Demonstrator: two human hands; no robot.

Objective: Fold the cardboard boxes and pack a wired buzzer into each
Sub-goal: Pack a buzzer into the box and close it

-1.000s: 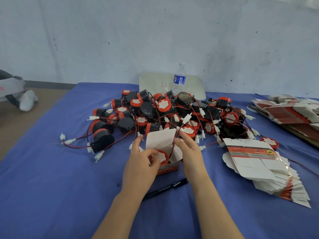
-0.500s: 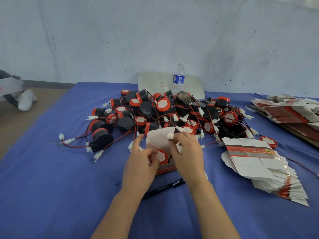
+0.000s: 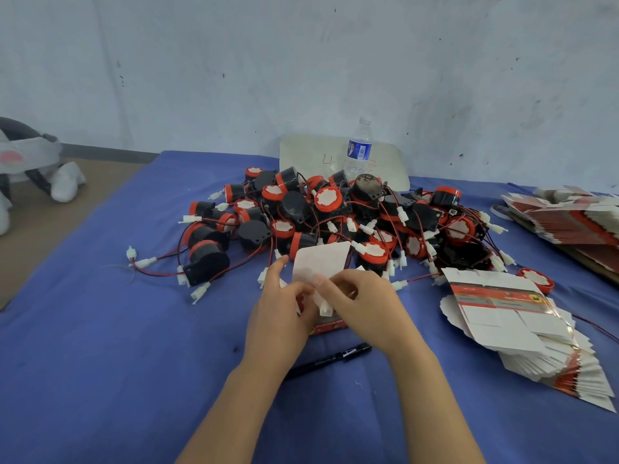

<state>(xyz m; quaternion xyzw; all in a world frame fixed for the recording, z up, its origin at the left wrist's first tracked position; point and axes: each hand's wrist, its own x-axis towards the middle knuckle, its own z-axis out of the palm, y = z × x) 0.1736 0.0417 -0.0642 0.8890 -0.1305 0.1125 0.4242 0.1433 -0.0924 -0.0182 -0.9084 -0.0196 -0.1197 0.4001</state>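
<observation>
At the centre of the frame my left hand (image 3: 281, 316) grips the small cardboard box (image 3: 330, 326) from its left side, fingers curled round it. The box's white lid flap (image 3: 320, 259) stands up behind. My right hand (image 3: 365, 306) pinches a white plug (image 3: 324, 309) at the box's mouth, fingers bent close together. The heap of wired buzzers (image 3: 335, 212) lies just beyond on the blue tabletop (image 3: 100, 363). Flat boxes (image 3: 502, 313) fan out at right, and a black pen (image 3: 328, 361) lies below my hands.

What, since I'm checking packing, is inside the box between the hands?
A white connector shows at the box opening, held by the right hand. The left hand holds the box; both hands cover everything deeper.
</observation>
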